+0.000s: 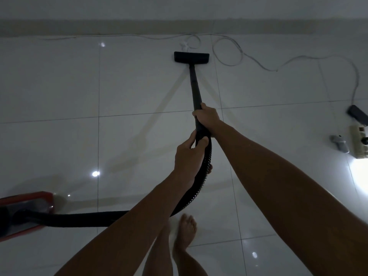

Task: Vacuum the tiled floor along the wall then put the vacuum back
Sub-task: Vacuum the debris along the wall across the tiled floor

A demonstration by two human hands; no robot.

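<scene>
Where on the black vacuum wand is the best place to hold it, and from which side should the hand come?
Grip the vacuum wand on its upper end, near where the ribbed hose joins. Come from above and behind, fingers wrapping around the tube. The wand is a slim, straight tube slanting down to the floor head, so a high grip probably steers it best. The right hand and left hand grip there.

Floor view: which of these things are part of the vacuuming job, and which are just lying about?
Part of the job:
vacuum head
wand, right hand gripping it
hose, left hand gripping it
red vacuum body
tiled floor

Lying about:
white cable
power strip
dark adapter
small grey object
</scene>
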